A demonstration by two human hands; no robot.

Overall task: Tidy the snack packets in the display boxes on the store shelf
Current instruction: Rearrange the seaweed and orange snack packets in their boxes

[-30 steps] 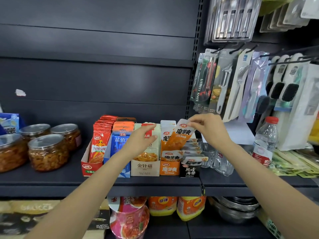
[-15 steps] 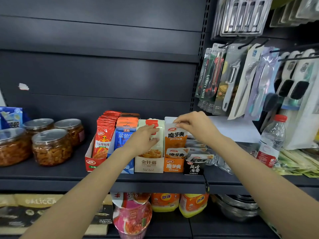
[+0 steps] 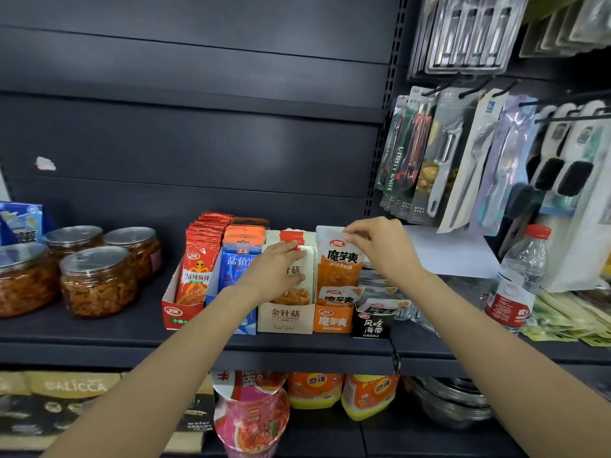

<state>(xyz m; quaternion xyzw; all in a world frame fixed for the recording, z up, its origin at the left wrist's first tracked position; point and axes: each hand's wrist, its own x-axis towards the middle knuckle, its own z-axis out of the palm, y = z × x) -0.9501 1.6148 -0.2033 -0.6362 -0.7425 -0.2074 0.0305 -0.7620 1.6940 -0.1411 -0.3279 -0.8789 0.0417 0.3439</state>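
Lowered from mid-air, the orange packet [image 3: 340, 259] stood upright in its box [image 3: 332, 320], right hand [image 3: 380, 247] pinching its top; left hand [image 3: 277, 276] rested spread on the cream packets [image 3: 305, 259], so that row looked nearly tidy.

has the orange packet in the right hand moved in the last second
Yes. The orange packet went from tilted above the orange box to upright in it, pinched by the right hand.

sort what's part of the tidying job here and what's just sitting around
In the job: orange packet pinched by right hand; white packets under left hand; orange display box; cream display box.

Lying about: jars; water bottle; hanging peelers.
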